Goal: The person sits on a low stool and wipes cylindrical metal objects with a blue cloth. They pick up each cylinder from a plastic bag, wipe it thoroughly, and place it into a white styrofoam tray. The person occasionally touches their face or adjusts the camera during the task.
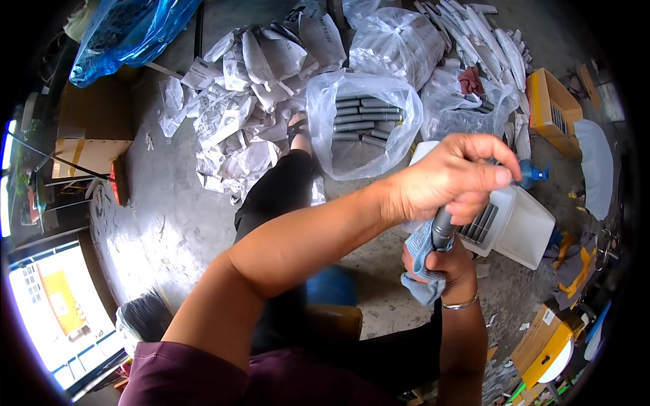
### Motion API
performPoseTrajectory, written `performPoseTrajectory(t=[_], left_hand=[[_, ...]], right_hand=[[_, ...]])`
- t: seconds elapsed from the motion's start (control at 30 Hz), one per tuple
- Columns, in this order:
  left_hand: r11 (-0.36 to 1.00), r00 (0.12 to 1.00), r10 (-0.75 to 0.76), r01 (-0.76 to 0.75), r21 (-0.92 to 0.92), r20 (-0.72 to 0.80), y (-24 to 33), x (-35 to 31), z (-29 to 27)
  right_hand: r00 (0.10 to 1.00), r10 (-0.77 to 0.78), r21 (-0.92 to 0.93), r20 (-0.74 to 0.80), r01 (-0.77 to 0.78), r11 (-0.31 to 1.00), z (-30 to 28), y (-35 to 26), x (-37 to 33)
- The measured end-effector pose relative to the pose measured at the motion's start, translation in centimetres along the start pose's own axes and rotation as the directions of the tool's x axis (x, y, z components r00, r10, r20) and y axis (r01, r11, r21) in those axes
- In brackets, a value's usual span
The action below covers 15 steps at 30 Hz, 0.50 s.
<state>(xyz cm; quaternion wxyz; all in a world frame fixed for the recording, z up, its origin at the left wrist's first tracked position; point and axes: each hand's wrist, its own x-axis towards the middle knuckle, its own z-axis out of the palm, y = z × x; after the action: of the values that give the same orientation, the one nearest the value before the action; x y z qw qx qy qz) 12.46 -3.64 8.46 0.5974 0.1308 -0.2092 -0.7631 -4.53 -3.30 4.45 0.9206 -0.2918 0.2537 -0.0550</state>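
My right hand (452, 265), with a bracelet at the wrist, is closed round a dark grey tube (443, 229) and a light blue cloth (424, 252) wrapped about its lower part. The tube points upward, its top by the curled lower fingers of my left hand (467, 174). That left hand reaches across from the left, thumb and forefinger bent together in a pinch. Whatever lies between those fingertips, if anything, is too small to make out. Behind the hands, a white box (497, 197) holds several similar dark tubes (479, 224).
An open clear plastic bag (321, 145) of grey tubes stands ahead, beside crumpled printed paper (233, 135). Further right are a tied bag (396, 44), white wrapped rolls (501, 51), a cardboard box (555, 132) and a blue bottle (533, 174). My foot (298, 128) rests near the paper.
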Motion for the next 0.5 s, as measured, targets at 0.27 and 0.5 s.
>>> performPoseTrajectory(t=[0.27, 0.5], left_hand=[[0.865, 0.534, 0.462, -0.095, 0.493, -0.708, -3.9, 2.8, -2.3], [0.996, 0.984, 0.054, -0.041, 0.077, -0.171, -1.2, 0.4, -0.9]], right_hand=[[0.678, -0.711, -0.962, -0.188, 0.019, 0.273, 0.2, 1.2, 3.7], [0.996, -0.082, -0.14, -0.043, 0.075, 0.987, -0.3, 0.4, 1.0]])
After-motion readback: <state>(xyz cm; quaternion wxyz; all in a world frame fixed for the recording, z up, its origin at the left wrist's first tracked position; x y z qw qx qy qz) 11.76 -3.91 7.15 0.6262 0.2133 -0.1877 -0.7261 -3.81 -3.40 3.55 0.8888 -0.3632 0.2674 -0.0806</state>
